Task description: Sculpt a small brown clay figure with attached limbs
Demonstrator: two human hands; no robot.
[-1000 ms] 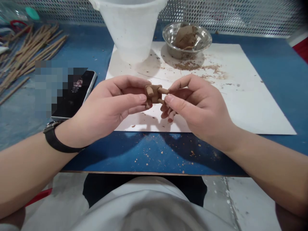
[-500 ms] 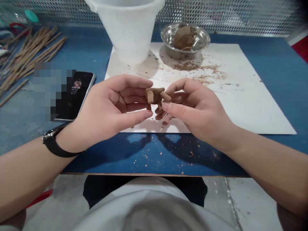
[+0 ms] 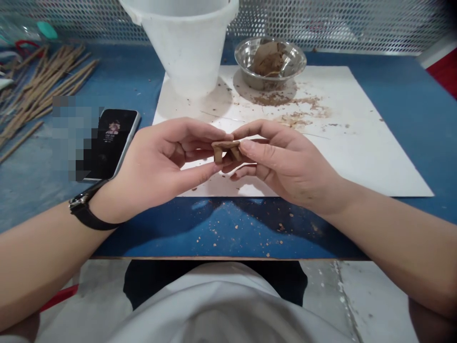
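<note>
A small brown clay piece [image 3: 225, 146] with a flat top and short stubby legs is held between my hands, above the near edge of a white board [image 3: 360, 143]. My left hand [image 3: 160, 157] grips its left side, thumb at the foot of a leg and fingers behind. My right hand [image 3: 285, 159] pinches its right end, thumb on the upper right corner. The fingers partly hide the back of the piece and its far legs.
A white bucket [image 3: 189, 52] and a metal bowl [image 3: 250, 76] holding a clay lump [image 3: 269, 59] stand on the board's far part. At left lie a phone [image 3: 110, 143] and thin brown sticks [image 3: 46, 81]. Clay crumbs dot the blue table [image 3: 228, 233].
The clay piece has tilted so its top edge looks flatter and its legs point down. My right thumb has moved up onto its corner, and my right fingers have drawn in closer.
</note>
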